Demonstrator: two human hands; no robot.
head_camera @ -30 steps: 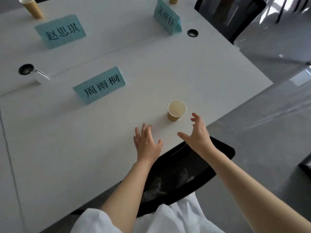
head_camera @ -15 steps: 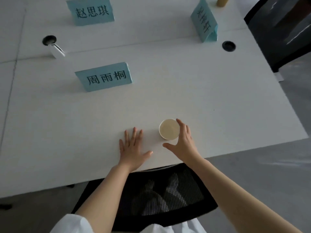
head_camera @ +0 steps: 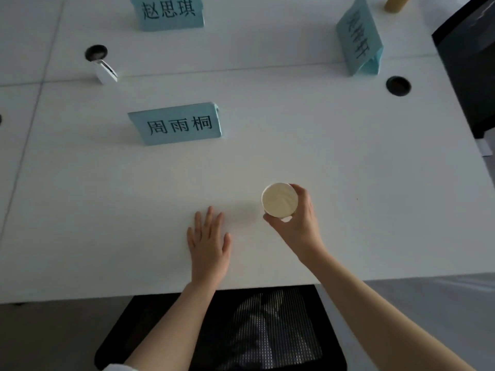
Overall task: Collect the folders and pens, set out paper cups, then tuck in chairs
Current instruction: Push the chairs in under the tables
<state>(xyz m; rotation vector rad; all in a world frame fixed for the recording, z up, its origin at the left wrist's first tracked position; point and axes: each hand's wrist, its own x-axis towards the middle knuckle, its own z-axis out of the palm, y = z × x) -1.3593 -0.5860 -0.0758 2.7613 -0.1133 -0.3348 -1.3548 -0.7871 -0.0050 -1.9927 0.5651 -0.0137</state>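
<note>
One Cup Taken in Hand at the Near Seat

One paper cup (head_camera: 280,200) stood on the white table (head_camera: 348,156) close to its near edge, and the right hand (head_camera: 300,223) had closed around it: the thumb wrapped the near side and the fingers curled round the far side, where half a second before that hand was only reaching in beside the rim. Whether the cup was lifted or just steadied on the table could not be told from above. The left hand (head_camera: 209,241) lay flat on the tabletop with its fingers straight and spread, holding nothing, much as it had a moment before, well clear of the cup.

By my reading the cup-setting stage was under way, with this cup being nudged into its place at the seat marked by the nearest card. The black mesh chair (head_camera: 241,330) directly below the table edge looked not yet fully pushed under (tucking in would come later). No folders or pens showed anywhere on the table.

Three teal name cards stood on the table. The nearest name card (head_camera: 176,124) read 周雨桐. The far card (head_camera: 168,12) read 赵思琪. The angled card (head_camera: 359,41) at the right was turned too steeply to read with confidence. A second brown cup (head_camera: 396,2) was partly visible at the top edge, beyond that card.
</note>
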